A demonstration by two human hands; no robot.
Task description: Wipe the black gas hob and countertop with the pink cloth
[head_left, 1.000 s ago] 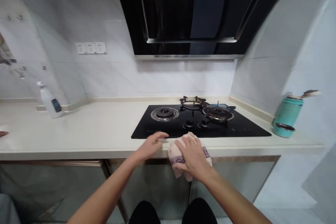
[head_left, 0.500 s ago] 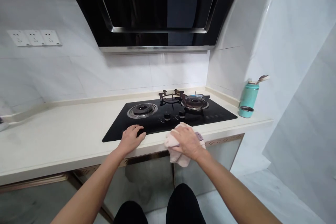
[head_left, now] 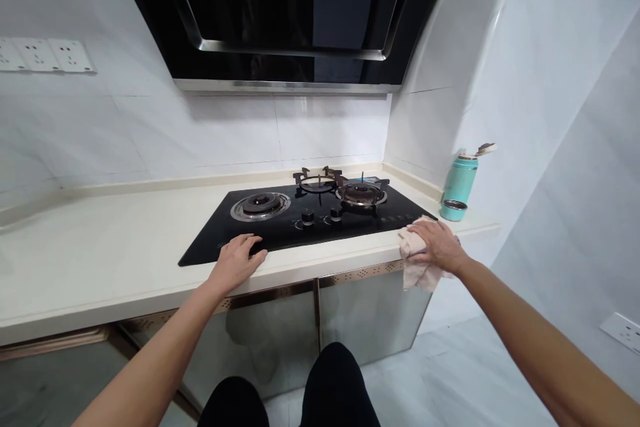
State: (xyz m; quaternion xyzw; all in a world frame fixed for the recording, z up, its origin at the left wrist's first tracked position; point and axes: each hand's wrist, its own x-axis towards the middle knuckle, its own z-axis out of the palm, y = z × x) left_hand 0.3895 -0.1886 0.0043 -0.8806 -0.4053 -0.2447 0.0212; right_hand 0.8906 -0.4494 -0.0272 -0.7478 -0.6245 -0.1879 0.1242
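Note:
My right hand (head_left: 437, 243) presses a pale pink cloth (head_left: 417, 263) against the front edge of the cream counter (head_left: 100, 260), by the right front corner of the black gas hob (head_left: 310, 217). Part of the cloth hangs over the edge. My left hand (head_left: 235, 260) lies flat, fingers stretched out, on the counter at the left front corner of the hob. It holds nothing.
A teal flask (head_left: 459, 179) with its cap (head_left: 454, 209) beside it stands at the counter's right end against the wall. A black range hood (head_left: 290, 7) hangs above the hob. Wall sockets (head_left: 45, 55) sit at upper left. Steel cabinet doors (head_left: 370, 310) are below.
My right hand has slid the cloth to the right along the counter's front edge, from the hob's middle to its right corner. The view has turned right. My left hand stays by the left corner.

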